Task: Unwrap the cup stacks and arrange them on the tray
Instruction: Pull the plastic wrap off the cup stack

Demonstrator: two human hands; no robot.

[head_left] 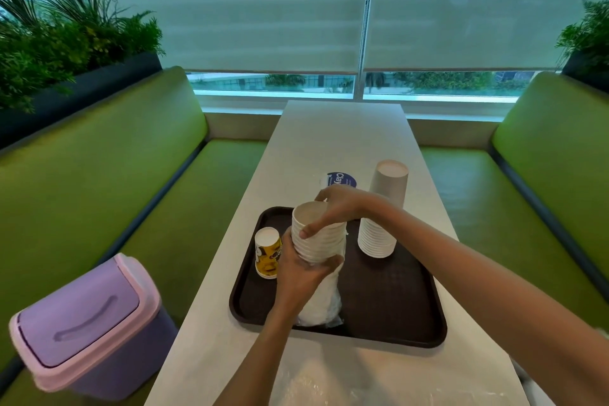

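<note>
White cup stack, mouth up and tilted, its lower part in clear wrap, held over a brown tray.
From the left: a purple bin beside the table; a yellow cup upturned on the tray; the left hand curled round the stack's middle; the right hand gripping its bare ribbed rims; a taller white stack upturned on the tray.

Just beyond the far edge of the tray, a blue round label on a white packet bears white letters beginning "Clay". The right hand hides the rest, and the smaller lines beside it are too fine to read. At the tray's left side, a yellow cup carries dark print, too blurred to read.
</note>
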